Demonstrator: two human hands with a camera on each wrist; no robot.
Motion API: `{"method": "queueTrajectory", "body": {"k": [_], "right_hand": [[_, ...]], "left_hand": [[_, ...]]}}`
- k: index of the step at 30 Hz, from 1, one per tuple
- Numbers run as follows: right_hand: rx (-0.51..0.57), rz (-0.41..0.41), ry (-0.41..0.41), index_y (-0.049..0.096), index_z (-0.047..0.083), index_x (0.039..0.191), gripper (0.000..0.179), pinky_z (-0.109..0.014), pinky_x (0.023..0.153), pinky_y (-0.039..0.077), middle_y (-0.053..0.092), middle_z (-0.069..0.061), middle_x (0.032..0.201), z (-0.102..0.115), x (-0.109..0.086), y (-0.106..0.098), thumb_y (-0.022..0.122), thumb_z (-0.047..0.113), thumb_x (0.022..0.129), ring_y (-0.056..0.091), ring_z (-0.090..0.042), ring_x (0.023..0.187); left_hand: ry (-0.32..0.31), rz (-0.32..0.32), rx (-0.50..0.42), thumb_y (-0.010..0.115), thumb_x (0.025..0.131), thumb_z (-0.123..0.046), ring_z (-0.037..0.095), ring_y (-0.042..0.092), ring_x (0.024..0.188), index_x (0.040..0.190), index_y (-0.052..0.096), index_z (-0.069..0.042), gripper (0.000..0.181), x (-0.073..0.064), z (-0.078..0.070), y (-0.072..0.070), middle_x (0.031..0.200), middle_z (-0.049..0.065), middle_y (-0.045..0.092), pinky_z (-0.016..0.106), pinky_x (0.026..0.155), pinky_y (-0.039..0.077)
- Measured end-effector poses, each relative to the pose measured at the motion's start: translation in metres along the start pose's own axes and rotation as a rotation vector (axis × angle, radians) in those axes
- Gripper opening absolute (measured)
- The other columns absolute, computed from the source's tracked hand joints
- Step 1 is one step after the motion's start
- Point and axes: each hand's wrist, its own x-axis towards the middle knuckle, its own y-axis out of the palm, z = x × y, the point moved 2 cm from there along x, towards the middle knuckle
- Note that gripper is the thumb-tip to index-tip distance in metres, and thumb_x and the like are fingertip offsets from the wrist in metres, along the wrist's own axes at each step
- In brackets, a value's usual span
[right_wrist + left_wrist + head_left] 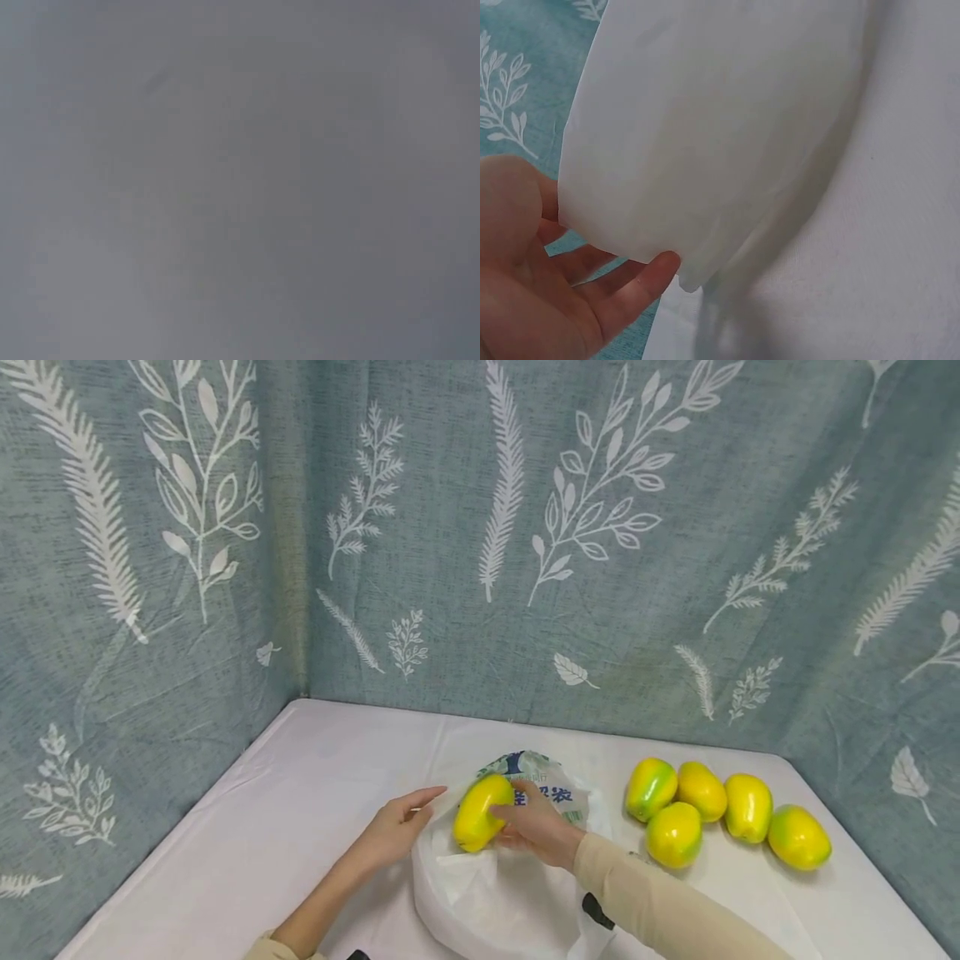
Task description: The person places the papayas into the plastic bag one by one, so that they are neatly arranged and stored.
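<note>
The yellow mango (477, 818) in the head view is at the bag's opening, tilted, in the right hand (542, 827); the thumb and fingers are closed about its right side, seemingly to steady its smooth skin. The left hand (397, 827) is at the left rim of the white plastic bag (433, 885). Five more mangoes (748, 808) lie to the right on the table (337, 752).

In the left wrist view, loosely bent fingers (641, 292) hold the bag's edge, likely because the limp film would otherwise sag.

The right wrist view is grey blur; finger state can't be told there.

6 yellow fruits (480, 814), 1 plastic bag (432, 893), 1 table (322, 768).
</note>
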Motion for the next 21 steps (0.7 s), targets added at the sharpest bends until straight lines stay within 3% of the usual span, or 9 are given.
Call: {"method": "queueTrajectory", "body": {"k": [6,13,17,21], "right_hand": [[-0.066,-0.012,-0.004,0.015,0.002,0.149,0.075,-0.042,0.089,0.048,0.037,-0.028,0.134,0.0,0.003,0.003,0.063,0.009,0.091,0.058,-0.031,0.101],[-0.067,0.023,0.002,0.013,0.0,0.149,0.075,-0.042,0.089,0.048,0.039,-0.028,0.133,0.004,0.005,0.005,0.062,0.012,0.093,0.058,-0.031,0.102],[-0.105,0.035,0.033,0.014,-0.001,0.149,0.073,-0.04,0.086,0.05,0.037,-0.031,0.136,0.009,0.001,-0.005,0.06,0.017,0.094,0.056,-0.036,0.107],[-0.142,0.055,-0.009,0.021,-0.001,0.147,0.066,-0.042,0.084,0.051,0.038,-0.028,0.139,0.017,-0.007,-0.026,0.057,0.023,0.097,0.048,-0.043,0.117]], "left_hand": [[0.05,-0.006,0.038,0.046,0.098,-0.004,0.038,0.057,0.109,0.133,0.055,-0.006,0.037,0.001,0.0,0.001,0.135,0.021,0.05,0.053,0.09,0.045],[0.038,-0.01,0.046,0.046,0.098,-0.004,0.036,0.059,0.106,0.133,0.055,-0.006,0.037,0.0,0.001,0.0,0.134,0.021,0.051,0.051,0.087,0.048],[0.036,-0.013,0.029,0.046,0.098,-0.004,0.036,0.06,0.105,0.133,0.056,-0.006,0.036,0.0,0.002,0.0,0.134,0.021,0.051,0.048,0.085,0.049],[0.026,-0.013,0.023,0.046,0.098,-0.004,0.031,0.06,0.102,0.131,0.057,-0.006,0.036,0.0,0.002,-0.001,0.134,0.019,0.052,0.042,0.08,0.052]]}}
